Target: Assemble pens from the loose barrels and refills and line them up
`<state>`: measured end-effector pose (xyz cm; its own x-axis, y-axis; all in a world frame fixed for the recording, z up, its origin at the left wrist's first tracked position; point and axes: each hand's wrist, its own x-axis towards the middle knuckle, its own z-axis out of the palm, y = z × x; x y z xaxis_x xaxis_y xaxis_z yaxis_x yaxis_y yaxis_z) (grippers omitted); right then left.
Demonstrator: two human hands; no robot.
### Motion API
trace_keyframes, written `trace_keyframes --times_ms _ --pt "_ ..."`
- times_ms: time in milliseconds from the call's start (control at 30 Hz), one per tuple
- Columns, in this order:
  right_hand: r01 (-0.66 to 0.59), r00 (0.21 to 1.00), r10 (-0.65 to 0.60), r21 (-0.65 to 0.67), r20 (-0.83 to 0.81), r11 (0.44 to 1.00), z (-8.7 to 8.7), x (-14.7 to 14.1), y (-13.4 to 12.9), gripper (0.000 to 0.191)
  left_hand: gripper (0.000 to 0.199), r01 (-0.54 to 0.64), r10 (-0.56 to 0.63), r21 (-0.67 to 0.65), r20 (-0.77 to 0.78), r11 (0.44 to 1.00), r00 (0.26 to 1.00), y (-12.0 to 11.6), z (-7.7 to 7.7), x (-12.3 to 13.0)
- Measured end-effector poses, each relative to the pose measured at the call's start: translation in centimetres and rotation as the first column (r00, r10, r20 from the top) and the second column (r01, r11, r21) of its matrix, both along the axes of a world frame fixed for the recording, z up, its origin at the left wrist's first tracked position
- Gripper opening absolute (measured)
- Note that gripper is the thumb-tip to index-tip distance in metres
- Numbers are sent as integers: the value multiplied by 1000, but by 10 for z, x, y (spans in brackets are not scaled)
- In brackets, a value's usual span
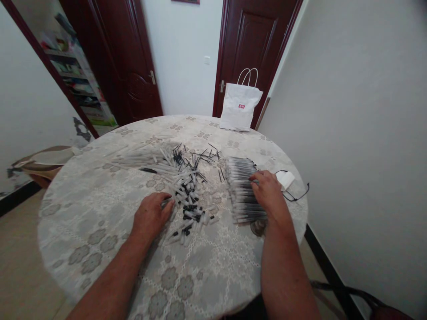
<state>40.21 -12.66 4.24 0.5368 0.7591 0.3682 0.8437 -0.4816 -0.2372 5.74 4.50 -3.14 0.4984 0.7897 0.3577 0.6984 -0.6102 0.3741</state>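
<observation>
On a round table with a flowered cloth lies a loose heap of clear pen barrels, with thin dark refills at its back right and black-and-clear caps nearer me. My left hand is at the heap's left edge, fingers curled by the barrels; what they hold, if anything, is too small to make out. A neat row of assembled-looking pens lies to the right. Over its right side rests my right hand, its fingers bent; whether they grip a pen is unclear.
A white paper bag stands at the table's back edge. Right of my right hand are a white object and a black cord. A dark round object sits below the pen row. A brown bag is beyond the left edge.
</observation>
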Motion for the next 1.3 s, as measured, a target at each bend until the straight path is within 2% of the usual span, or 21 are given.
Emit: trace_keyframes --times_ms 100,233,467,600,700,800,900,1100,1300 --pt "9 1000 -9 -30 0 1000 -2 -4 3 19 37 20 -18 26 -70 999 997 0 -1 1" --pt "38 999 -38 -1 22 999 -4 -7 10 21 38 -5 7 18 -128 1000 992 -2 0 3" --pt "4 998 -9 85 61 996 -13 -5 16 20 41 -121 115 -32 -136 992 984 -10 9 9" --pt "-107 990 81 235 117 966 -8 -31 25 21 44 -196 184 -57 -169 979 968 -18 14 12" --pt "-320 946 287 284 152 904 -3 -73 34 22 48 -229 216 -47 -201 972 956 -23 17 16" --pt "-526 851 505 204 146 826 -5 -118 40 20 42 -250 231 -62 -219 966 948 -26 19 17" --pt "-597 801 587 75 121 799 -13 -144 45 19 37 -270 248 -68 -230 961 941 -28 22 16" --pt "-470 875 475 -70 92 880 -34 -139 52 15 28 -310 275 -67 -312 948 909 -31 28 14" --pt "-421 899 432 -133 71 897 -43 -133 58 13 27 -302 255 -100 -329 948 909 -29 30 9"
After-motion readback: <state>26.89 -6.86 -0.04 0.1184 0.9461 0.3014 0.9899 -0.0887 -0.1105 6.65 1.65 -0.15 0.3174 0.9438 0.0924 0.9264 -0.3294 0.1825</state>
